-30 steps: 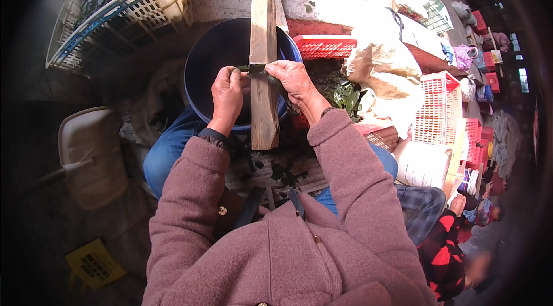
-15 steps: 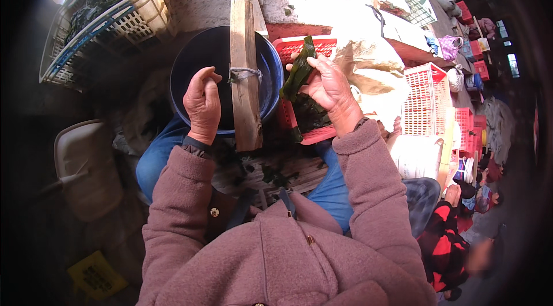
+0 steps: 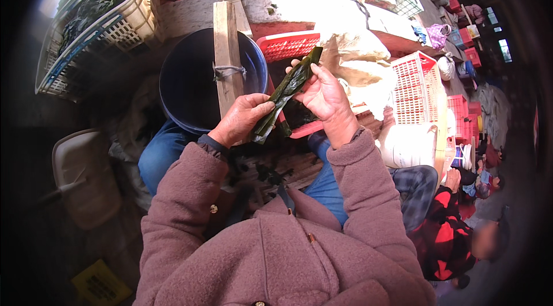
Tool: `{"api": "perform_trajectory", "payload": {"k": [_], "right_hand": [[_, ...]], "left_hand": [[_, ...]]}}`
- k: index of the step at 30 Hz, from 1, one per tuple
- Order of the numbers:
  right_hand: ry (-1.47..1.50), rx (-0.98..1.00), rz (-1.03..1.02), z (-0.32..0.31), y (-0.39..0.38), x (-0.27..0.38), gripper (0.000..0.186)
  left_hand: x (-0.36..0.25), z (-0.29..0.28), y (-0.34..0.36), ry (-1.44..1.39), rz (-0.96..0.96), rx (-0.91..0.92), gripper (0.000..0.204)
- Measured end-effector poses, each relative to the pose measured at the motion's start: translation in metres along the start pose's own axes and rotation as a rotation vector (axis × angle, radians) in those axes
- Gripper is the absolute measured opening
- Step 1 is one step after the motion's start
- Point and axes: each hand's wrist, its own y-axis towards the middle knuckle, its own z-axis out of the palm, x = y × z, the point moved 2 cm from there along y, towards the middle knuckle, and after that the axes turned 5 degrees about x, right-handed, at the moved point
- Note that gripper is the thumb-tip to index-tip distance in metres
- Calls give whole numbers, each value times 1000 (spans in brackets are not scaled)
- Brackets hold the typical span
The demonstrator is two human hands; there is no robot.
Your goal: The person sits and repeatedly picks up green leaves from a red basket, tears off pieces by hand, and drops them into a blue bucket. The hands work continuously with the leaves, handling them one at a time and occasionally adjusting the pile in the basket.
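A dark green, glossy strip of kelp stretches slantwise between my two hands. My left hand pinches its lower end between thumb and fingers. Near the upper end, my right hand grips it, thumb on top and fingertips showing behind. Just beyond my left hand stands a blue bucket with a dark inside. A wooden board lies across it, with a cord tied around the wood. Under the kelp sits a red basket with more dark leaves in it, partly hidden by my hands.
A large white crate of dark leaves stands at far left. Pale sacks and a red-and-white crate are on the right. A person in a red and black top sits at lower right. Leaf scraps lie between my knees.
My left hand has come across from over the bucket and taken hold of the kelp's lower end. The kelp, folded in my right hand before, is now drawn out straight.
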Motion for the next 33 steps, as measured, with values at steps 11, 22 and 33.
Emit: {"api": "perform_trajectory", "payload": {"k": [11,22,33], "right_hand": [[22,-24,-10,-9,-5,-12,23],[-25,12,57,-5,-7,-53,25],[-103,72,41,-22,-4,-56,24]], "left_hand": [[8,-2,8,277,198,-143,26],[9,0,11,864,615,-415,11],[-4,-1,5,289,327,-357,21]]}}
